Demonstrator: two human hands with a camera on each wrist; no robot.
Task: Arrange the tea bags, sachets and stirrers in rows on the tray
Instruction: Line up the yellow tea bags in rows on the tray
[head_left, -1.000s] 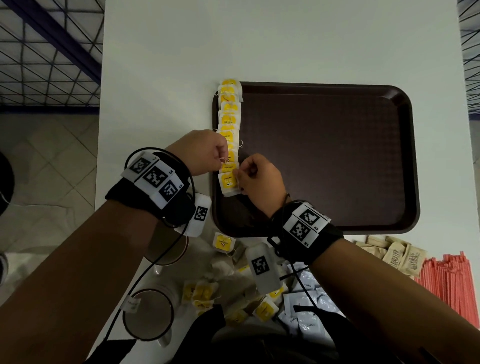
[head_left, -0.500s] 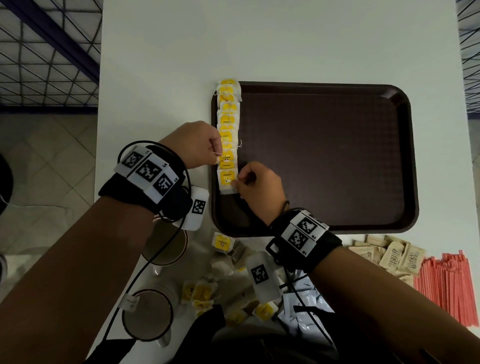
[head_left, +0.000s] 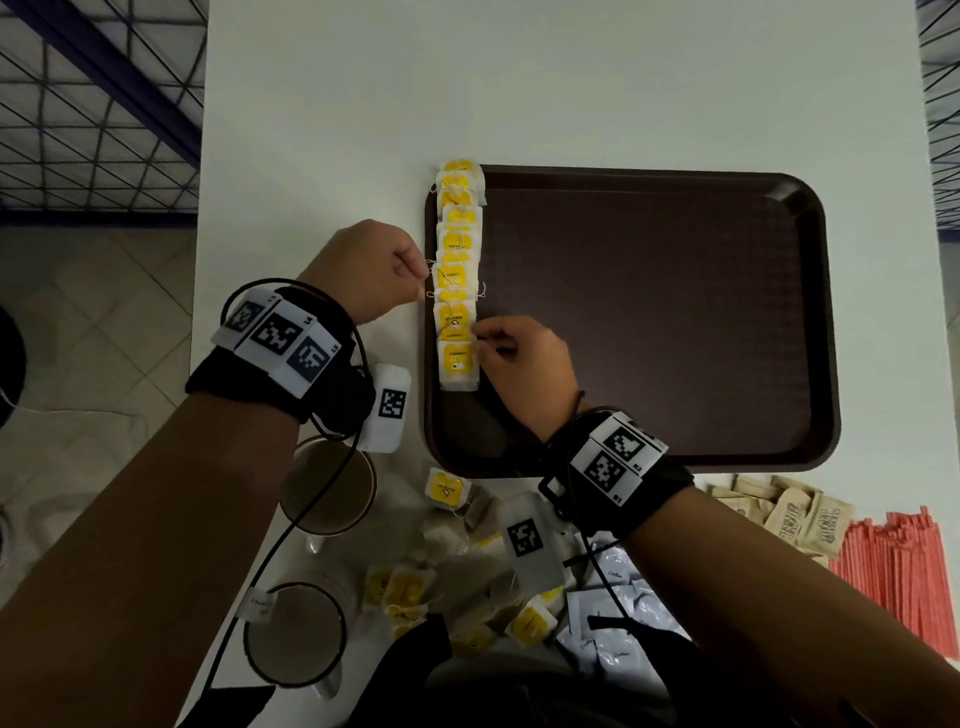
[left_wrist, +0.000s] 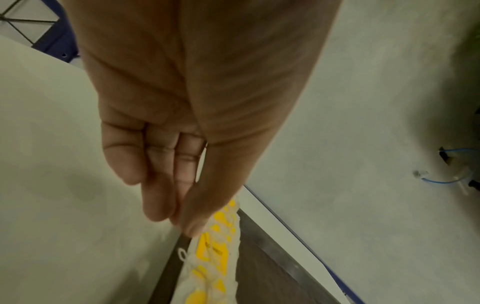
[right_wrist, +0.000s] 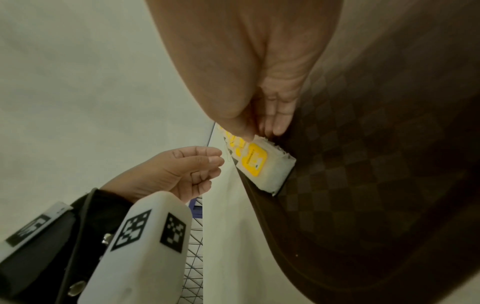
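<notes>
A dark brown tray (head_left: 675, 312) lies on the white table. A row of yellow-labelled tea bags (head_left: 457, 244) overlaps along its left edge. My right hand (head_left: 480, 340) pinches the far edge of the nearest tea bag (head_left: 457, 361), thumb on top in the right wrist view (right_wrist: 259, 133). That bag (right_wrist: 262, 164) lies flat by the tray's rim (right_wrist: 259, 197). My left hand (head_left: 421, 275) is just outside the rim, with thumb and fingers pinched on a thin tea bag string (right_wrist: 226, 157). In the left wrist view the pinched left hand (left_wrist: 182, 222) hovers above the row (left_wrist: 213, 257).
Loose tea bags (head_left: 447, 587) are piled near the table's front edge, with white coffee sachets (head_left: 608, 623) beside them. Brown sugar sachets (head_left: 800, 519) and red stirrers (head_left: 904, 577) lie at the right. Two cups (head_left: 327, 483) (head_left: 293, 634) stand under my left arm.
My left hand has drawn a little away from the right hand, farther along the row, still pinching the string. The right hand has stayed at the nearest tea bag.
</notes>
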